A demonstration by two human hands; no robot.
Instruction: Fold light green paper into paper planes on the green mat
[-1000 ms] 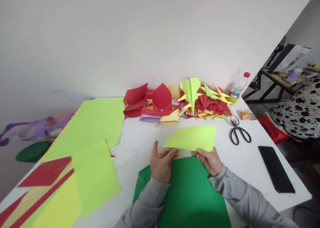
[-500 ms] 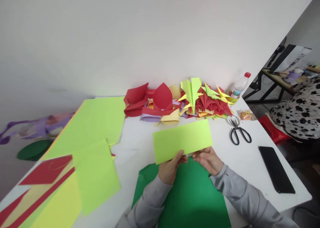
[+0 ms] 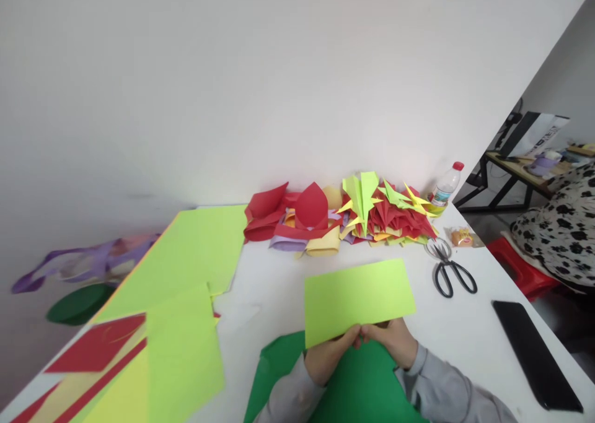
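A rectangular lime-green sheet of paper (image 3: 359,296) is held up and tilted in front of me, its lower edge pinched in both hands. My left hand (image 3: 328,353) grips that edge near its middle, thumb in front and the other fingers hidden behind. Close beside it, thumbs almost meeting, my right hand (image 3: 394,341) pinches the same edge; its fingers are also behind the paper. Below my hands lies a large green sheet (image 3: 357,383), partly covered by my forearms.
Folded paper planes (image 3: 390,209) and curled red, purple and yellow paper pieces (image 3: 302,222) line the wall. Scissors (image 3: 449,268), a phone (image 3: 537,355), a snack packet (image 3: 462,237) and a bottle (image 3: 446,184) are right. Coloured sheets (image 3: 186,348) cover the left. A person's patterned clothing (image 3: 558,225) shows far right.
My thumbs have come together at the paper's lower edge, and the right hand now grips it closer to the middle. The whole view has tilted upward, so the table appears lower.
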